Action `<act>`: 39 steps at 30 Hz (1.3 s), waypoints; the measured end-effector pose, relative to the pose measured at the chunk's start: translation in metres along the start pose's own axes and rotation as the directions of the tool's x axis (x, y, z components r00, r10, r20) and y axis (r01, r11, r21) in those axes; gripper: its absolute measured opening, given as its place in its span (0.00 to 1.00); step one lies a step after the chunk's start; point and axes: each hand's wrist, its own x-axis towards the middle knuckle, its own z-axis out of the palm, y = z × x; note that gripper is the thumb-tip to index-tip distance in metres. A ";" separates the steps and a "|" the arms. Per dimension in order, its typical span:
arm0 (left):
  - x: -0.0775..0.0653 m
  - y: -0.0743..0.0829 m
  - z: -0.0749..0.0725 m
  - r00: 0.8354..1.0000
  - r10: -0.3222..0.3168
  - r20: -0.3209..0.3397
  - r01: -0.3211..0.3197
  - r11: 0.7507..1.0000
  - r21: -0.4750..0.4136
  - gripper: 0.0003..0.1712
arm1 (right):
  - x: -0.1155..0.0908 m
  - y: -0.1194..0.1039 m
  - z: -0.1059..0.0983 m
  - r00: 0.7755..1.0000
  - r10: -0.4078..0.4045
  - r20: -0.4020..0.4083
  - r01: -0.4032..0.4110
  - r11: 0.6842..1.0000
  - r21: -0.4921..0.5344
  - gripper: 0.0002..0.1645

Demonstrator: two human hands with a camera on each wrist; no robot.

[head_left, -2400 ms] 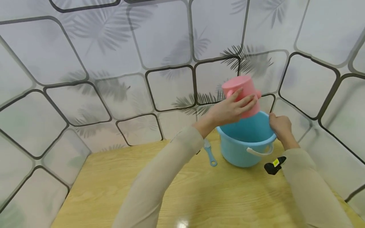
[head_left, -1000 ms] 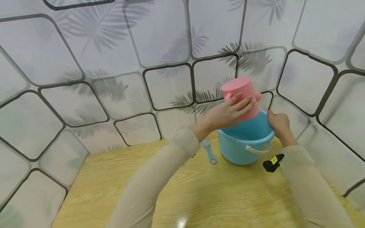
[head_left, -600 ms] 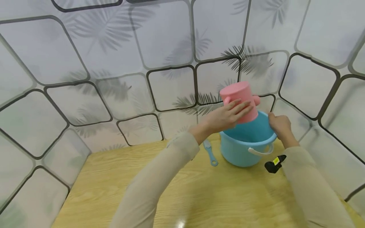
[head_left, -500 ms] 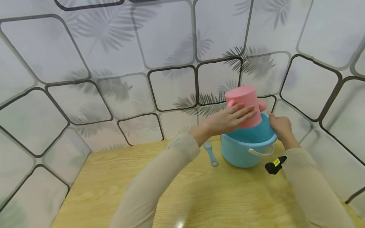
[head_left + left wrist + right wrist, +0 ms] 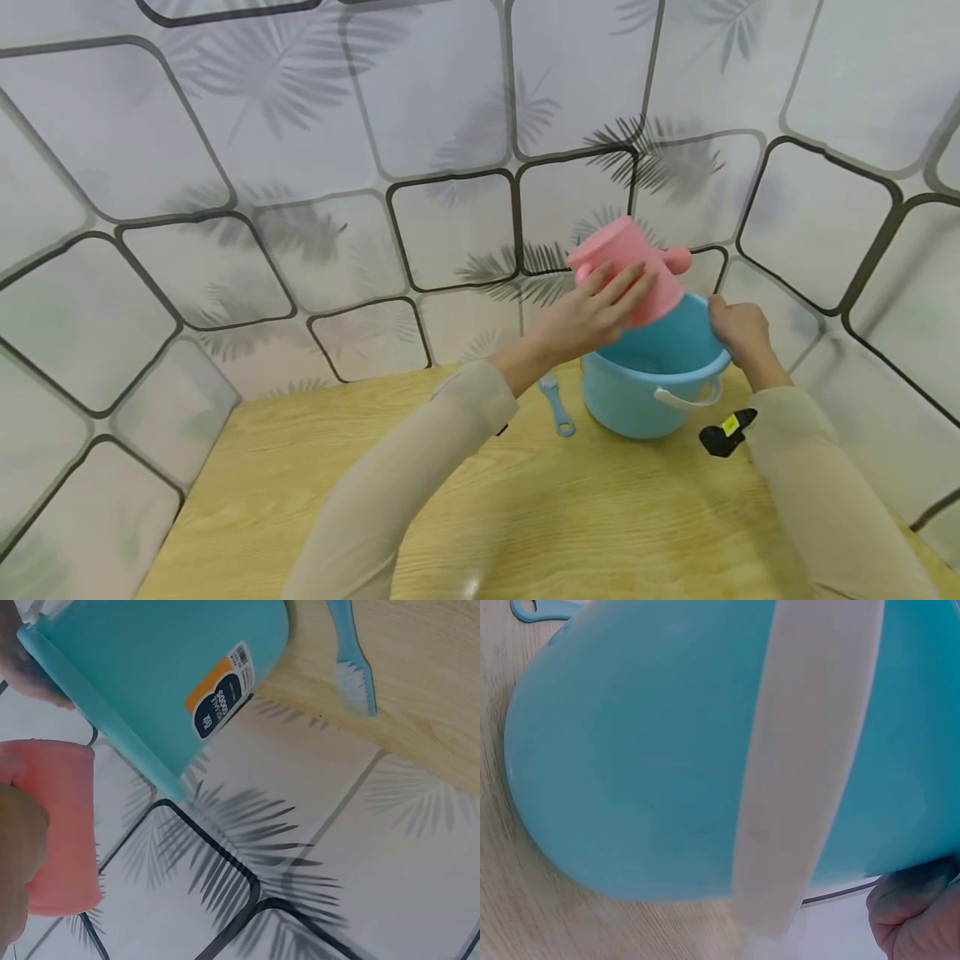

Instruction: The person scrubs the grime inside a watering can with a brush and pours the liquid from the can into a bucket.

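My left hand holds a pink plastic cup with a stubby round handle. The cup is tilted over the mouth of a light blue bucket, its flat end up and to the left. In the left wrist view, that pink cup is gripped by fingers at the left edge, close to the bucket's rim. What the cup contains is hidden. My right hand grips the bucket's rim on the right side. A white carry handle hangs across the bucket's outside.
A blue brush with white bristles lies on the wooden tabletop, left of the bucket. Patterned wall covering encloses the back and sides. A black device with a yellow label sits at the right sleeve's cuff.
My left hand has lowered the pink cup slightly, then tipped it further, with its flat end turning to the left. My right hand has kept its grip on the bucket's rim.
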 end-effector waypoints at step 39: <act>-0.070 0.024 0.015 0.900 -0.435 0.000 0.432 0.895 -0.109 0.15 | -0.007 -0.004 0.001 0.999 0.036 0.015 -0.036 0.999 0.021 0.38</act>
